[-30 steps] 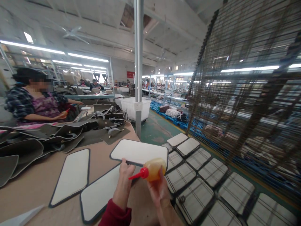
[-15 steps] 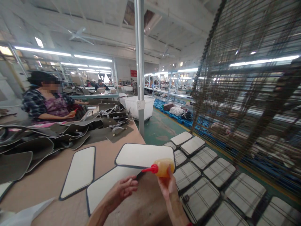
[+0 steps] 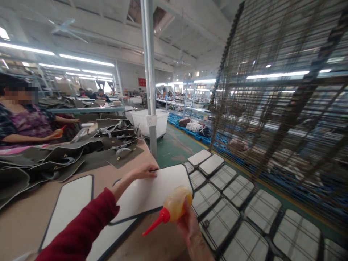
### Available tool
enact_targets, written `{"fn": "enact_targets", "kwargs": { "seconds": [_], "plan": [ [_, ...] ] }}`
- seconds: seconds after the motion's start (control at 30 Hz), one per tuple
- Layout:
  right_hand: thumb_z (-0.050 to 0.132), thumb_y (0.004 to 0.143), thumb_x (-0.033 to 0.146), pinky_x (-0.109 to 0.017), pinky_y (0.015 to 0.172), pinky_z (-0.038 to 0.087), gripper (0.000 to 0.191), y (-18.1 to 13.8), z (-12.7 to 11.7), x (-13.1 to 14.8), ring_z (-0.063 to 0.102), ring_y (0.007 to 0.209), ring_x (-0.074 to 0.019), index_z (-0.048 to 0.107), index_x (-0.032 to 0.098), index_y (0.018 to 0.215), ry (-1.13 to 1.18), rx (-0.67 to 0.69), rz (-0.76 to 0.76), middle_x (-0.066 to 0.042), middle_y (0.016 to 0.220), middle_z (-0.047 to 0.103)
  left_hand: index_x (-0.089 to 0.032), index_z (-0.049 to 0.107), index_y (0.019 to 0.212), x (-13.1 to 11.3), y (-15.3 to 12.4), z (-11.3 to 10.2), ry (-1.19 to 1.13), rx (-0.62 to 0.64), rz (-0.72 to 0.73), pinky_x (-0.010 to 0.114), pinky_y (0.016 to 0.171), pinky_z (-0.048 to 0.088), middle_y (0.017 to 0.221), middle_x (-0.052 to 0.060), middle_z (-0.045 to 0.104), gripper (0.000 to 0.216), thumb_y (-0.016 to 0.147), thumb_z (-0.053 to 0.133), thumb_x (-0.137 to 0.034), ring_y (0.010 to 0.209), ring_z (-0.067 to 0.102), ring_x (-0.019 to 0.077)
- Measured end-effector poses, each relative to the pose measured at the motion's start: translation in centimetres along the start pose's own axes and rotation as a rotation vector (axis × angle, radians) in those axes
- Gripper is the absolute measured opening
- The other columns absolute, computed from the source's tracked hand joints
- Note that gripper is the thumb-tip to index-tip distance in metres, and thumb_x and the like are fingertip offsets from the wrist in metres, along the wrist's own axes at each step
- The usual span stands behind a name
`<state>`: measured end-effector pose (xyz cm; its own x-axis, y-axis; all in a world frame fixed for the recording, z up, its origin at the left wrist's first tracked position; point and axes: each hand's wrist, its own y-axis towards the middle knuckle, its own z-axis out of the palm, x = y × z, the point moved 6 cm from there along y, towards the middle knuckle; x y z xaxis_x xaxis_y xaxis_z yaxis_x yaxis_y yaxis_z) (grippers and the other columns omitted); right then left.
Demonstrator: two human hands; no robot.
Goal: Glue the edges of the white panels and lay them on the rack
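Observation:
My right hand (image 3: 189, 224) is wrapped round a yellow squeeze bottle (image 3: 174, 204) with a red nozzle that points down and left. My left hand (image 3: 146, 170), in a red sleeve, reaches across and pinches the far edge of a white panel (image 3: 152, 192) with dark trim, at the table's right end. That panel lies partly over another white panel (image 3: 108, 237). A third white panel (image 3: 67, 203) rests to the left on the tan table (image 3: 21, 217).
Dark leather pieces (image 3: 81, 148) with metal clasps are piled at the back of the table. A person in a plaid shirt (image 3: 24, 119) sits at far left holding a small bottle. A wire rack (image 3: 231, 206) with white panels lies low on the right, a tall mesh rack (image 3: 285, 90) behind it, a pole (image 3: 148, 72) ahead.
My left hand has stretched forward from near the bottle to the far edge of the top panel. The bottle has tipped, nozzle now pointing down. The view has swung right.

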<state>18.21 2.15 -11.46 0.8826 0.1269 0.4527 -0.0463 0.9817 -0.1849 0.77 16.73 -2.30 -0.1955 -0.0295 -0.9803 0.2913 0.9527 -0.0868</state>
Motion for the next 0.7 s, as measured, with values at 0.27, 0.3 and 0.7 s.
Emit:
{"fn": "enact_targets", "kwargs": {
  "seconds": [0.27, 0.3, 0.7],
  "plan": [
    [0.084, 0.057, 0.052, -0.038, 0.079, 0.06, 0.039, -2.4, -1.6, 5.1, 0.074, 0.078, -0.023, 0.074, 0.021, 0.08, -0.078, -0.06, -0.122, -0.004, 0.082, 0.078, -0.019, 0.078, 0.086, -0.2, -3.0, -1.2, 0.191, 0.313, 0.074, 0.027, 0.065, 0.051, 0.077, 0.003, 0.075, 0.029, 0.059, 0.078, -0.029, 0.075, 0.067, 0.0266],
    [0.084, 0.056, 0.052, -0.036, 0.078, 0.06, 0.041, -2.5, -1.4, 6.7, 0.074, 0.078, -0.0222, 0.074, 0.02, 0.08, -0.097, -0.076, -0.173, -0.005, 0.084, 0.078, -0.019, 0.078, 0.087, -0.3, -3.5, -1.5, 0.188, 0.298, 0.087, 0.027, 0.064, 0.051, 0.076, 0.003, 0.075, 0.03, 0.059, 0.078, -0.03, 0.074, 0.067, 0.0266],
    [0.09, 0.05, 0.04, -0.03, 0.079, 0.057, 0.043, -1.2, 6.2, 20.0, 0.07, 0.077, -0.0162, 0.073, 0.027, 0.088, -0.336, 0.082, -0.747, 0.003, 0.081, 0.076, -0.019, 0.075, 0.107, -3.5, -8.2, -1.3, 0.434, 0.582, 0.191, 0.024, 0.073, 0.05, 0.091, 0.004, 0.074, 0.038, 0.079, 0.066, -0.042, 0.085, 0.067, 0.0251]
  ]
}}
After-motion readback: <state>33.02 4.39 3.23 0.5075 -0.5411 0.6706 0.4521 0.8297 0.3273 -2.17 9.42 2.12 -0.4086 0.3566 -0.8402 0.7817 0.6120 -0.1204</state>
